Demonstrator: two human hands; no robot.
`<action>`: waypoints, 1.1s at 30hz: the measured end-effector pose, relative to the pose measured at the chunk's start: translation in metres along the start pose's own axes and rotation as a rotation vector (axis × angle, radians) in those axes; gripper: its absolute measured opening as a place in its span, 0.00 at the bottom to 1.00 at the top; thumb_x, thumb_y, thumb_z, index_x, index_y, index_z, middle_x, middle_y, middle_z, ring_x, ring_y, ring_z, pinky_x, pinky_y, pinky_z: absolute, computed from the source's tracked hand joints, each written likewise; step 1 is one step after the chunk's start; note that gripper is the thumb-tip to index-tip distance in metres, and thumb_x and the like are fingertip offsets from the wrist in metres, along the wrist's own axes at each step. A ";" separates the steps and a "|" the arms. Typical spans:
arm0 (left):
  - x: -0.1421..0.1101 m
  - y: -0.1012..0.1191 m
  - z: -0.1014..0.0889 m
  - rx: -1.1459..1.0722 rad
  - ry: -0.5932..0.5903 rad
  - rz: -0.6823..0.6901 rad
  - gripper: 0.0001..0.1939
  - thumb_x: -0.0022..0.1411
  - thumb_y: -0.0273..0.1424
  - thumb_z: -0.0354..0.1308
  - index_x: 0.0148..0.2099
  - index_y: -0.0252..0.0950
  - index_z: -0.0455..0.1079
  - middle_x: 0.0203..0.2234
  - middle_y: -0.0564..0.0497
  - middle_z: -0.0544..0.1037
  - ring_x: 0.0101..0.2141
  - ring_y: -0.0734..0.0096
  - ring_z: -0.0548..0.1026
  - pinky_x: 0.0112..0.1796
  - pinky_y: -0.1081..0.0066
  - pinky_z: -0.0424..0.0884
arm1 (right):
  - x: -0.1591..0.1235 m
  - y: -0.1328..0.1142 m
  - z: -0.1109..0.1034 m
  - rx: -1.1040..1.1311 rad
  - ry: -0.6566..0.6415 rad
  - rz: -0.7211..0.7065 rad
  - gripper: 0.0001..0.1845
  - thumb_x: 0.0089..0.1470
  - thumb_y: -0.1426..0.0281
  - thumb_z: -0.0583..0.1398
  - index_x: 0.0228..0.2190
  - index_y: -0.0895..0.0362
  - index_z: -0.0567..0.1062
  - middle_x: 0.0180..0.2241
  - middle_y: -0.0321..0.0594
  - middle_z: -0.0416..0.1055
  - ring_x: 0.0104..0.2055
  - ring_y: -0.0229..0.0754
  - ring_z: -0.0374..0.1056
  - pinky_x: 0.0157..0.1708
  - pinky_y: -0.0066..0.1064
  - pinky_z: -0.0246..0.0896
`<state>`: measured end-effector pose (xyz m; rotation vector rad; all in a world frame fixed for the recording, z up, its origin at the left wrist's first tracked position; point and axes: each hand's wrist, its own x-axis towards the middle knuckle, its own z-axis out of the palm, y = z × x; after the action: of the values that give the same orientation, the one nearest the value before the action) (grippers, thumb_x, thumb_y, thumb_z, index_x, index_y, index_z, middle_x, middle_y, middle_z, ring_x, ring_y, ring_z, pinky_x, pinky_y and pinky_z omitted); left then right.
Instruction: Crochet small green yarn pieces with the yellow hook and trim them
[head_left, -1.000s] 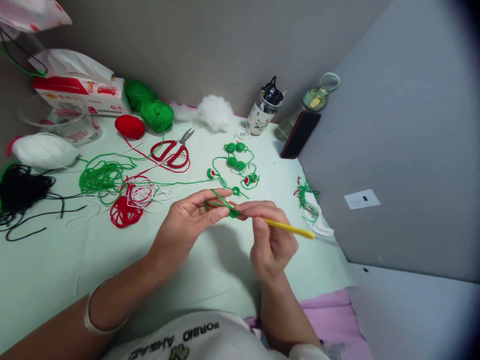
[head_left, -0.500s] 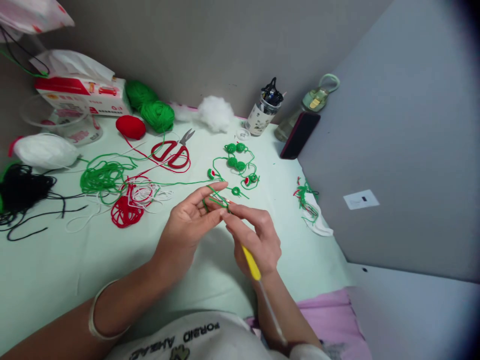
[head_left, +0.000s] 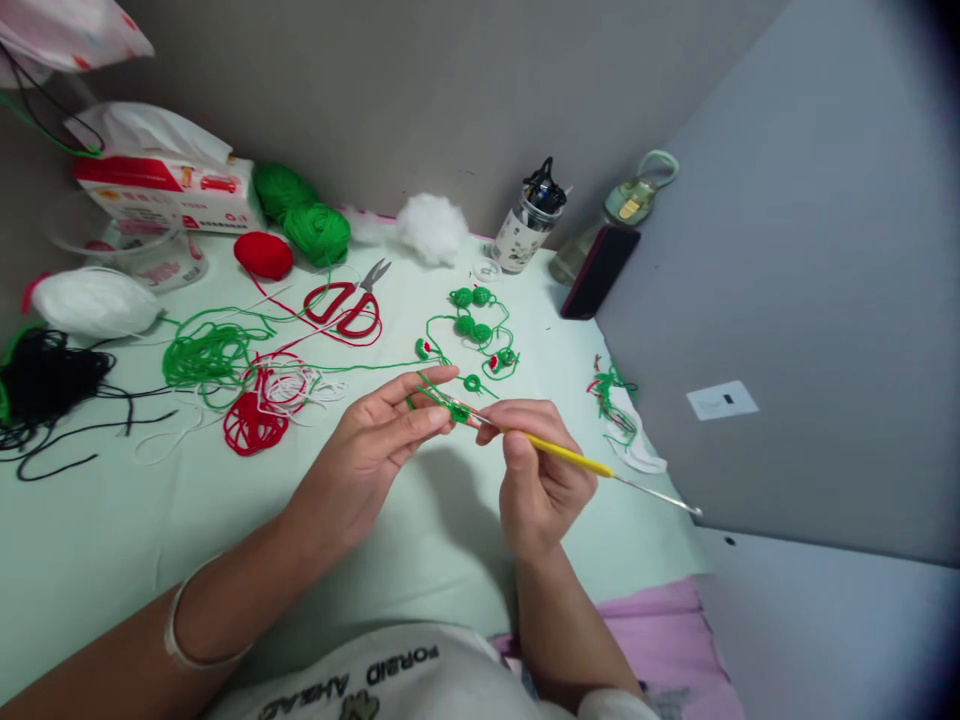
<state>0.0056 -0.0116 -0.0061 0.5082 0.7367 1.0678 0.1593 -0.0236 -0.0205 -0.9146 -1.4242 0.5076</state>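
- at the left grip, thumb and fingers pinch a small green crocheted piece, with green yarn about the raised fingers, likely to keep it taut.
- just right of it, the right grip is closed on a yellow-handled hook, its working end at the piece, presumably for fine control.
- beyond both, a green ring and green balls lie on the desk; scissors rest farther left, probably to stay reachable.
- half a second ago the handle pointed bodyward; now it slants out rightward, the right grip farther from the left.
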 end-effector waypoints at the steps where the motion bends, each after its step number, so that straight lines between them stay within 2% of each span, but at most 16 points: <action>1: 0.000 0.001 -0.001 0.011 0.002 0.005 0.15 0.61 0.26 0.66 0.51 0.40 0.79 0.27 0.55 0.77 0.33 0.79 0.74 0.40 0.80 0.69 | 0.000 0.000 0.000 0.052 0.007 0.037 0.10 0.63 0.73 0.58 0.38 0.52 0.80 0.33 0.40 0.76 0.31 0.41 0.72 0.29 0.37 0.71; 7: -0.001 -0.002 0.001 0.057 0.014 0.033 0.13 0.61 0.27 0.66 0.48 0.42 0.81 0.30 0.55 0.79 0.35 0.77 0.74 0.42 0.77 0.68 | 0.003 0.003 -0.002 0.389 -0.009 0.287 0.10 0.64 0.70 0.59 0.36 0.54 0.81 0.32 0.39 0.74 0.27 0.37 0.69 0.25 0.32 0.67; 10: -0.003 -0.007 0.004 0.091 -0.013 0.051 0.16 0.60 0.27 0.67 0.50 0.45 0.79 0.33 0.56 0.79 0.37 0.76 0.74 0.43 0.76 0.68 | 0.003 0.003 -0.001 0.307 -0.030 0.222 0.09 0.63 0.71 0.60 0.36 0.53 0.82 0.34 0.41 0.76 0.34 0.41 0.72 0.29 0.33 0.68; 13: -0.003 -0.009 0.004 0.128 -0.050 0.056 0.14 0.60 0.29 0.67 0.49 0.45 0.80 0.38 0.55 0.81 0.40 0.74 0.74 0.46 0.75 0.67 | 0.003 0.004 0.001 0.168 -0.044 0.152 0.09 0.62 0.72 0.61 0.37 0.52 0.82 0.37 0.42 0.79 0.42 0.45 0.73 0.35 0.36 0.70; 18: 0.001 -0.001 -0.001 0.208 -0.069 0.054 0.10 0.64 0.34 0.65 0.47 0.43 0.81 0.38 0.52 0.83 0.44 0.70 0.76 0.50 0.71 0.66 | 0.004 0.004 0.001 0.150 -0.047 0.135 0.09 0.63 0.73 0.60 0.37 0.51 0.81 0.35 0.40 0.79 0.39 0.43 0.74 0.36 0.37 0.72; 22: 0.005 0.000 -0.001 0.236 -0.026 0.090 0.10 0.59 0.33 0.69 0.45 0.42 0.82 0.34 0.53 0.81 0.39 0.71 0.76 0.45 0.72 0.69 | 0.002 0.002 0.000 0.066 -0.101 0.080 0.11 0.63 0.76 0.59 0.39 0.52 0.81 0.35 0.40 0.78 0.40 0.43 0.74 0.39 0.39 0.73; 25: 0.006 -0.006 -0.001 0.208 0.009 0.080 0.19 0.55 0.29 0.71 0.51 0.44 0.79 0.30 0.57 0.77 0.34 0.75 0.74 0.41 0.74 0.70 | -0.005 0.002 0.000 -0.177 -0.118 -0.097 0.16 0.61 0.80 0.60 0.45 0.50 0.80 0.40 0.42 0.77 0.43 0.43 0.74 0.40 0.39 0.74; 28: 0.005 -0.009 -0.001 0.147 -0.020 0.030 0.23 0.56 0.29 0.70 0.54 0.42 0.77 0.30 0.56 0.77 0.34 0.74 0.75 0.42 0.73 0.70 | -0.012 0.004 0.001 -0.354 -0.114 -0.271 0.21 0.59 0.80 0.62 0.49 0.49 0.79 0.45 0.44 0.76 0.45 0.44 0.74 0.40 0.38 0.75; 30: 0.004 -0.008 -0.001 0.118 -0.038 -0.010 0.22 0.57 0.30 0.70 0.55 0.41 0.77 0.30 0.55 0.78 0.34 0.74 0.76 0.43 0.72 0.70 | -0.012 0.005 0.001 -0.310 -0.088 -0.243 0.20 0.59 0.80 0.62 0.49 0.48 0.79 0.44 0.43 0.76 0.44 0.44 0.75 0.40 0.38 0.75; 33: 0.004 -0.002 0.000 0.090 -0.013 -0.049 0.20 0.57 0.31 0.70 0.53 0.40 0.78 0.30 0.55 0.78 0.33 0.74 0.76 0.43 0.72 0.71 | -0.006 0.004 0.001 -0.099 0.001 -0.065 0.15 0.62 0.78 0.59 0.44 0.50 0.80 0.38 0.40 0.77 0.39 0.42 0.75 0.36 0.38 0.75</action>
<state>0.0078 -0.0084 -0.0093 0.5700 0.7849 0.9881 0.1585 -0.0259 -0.0276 -0.9440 -1.4835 0.3912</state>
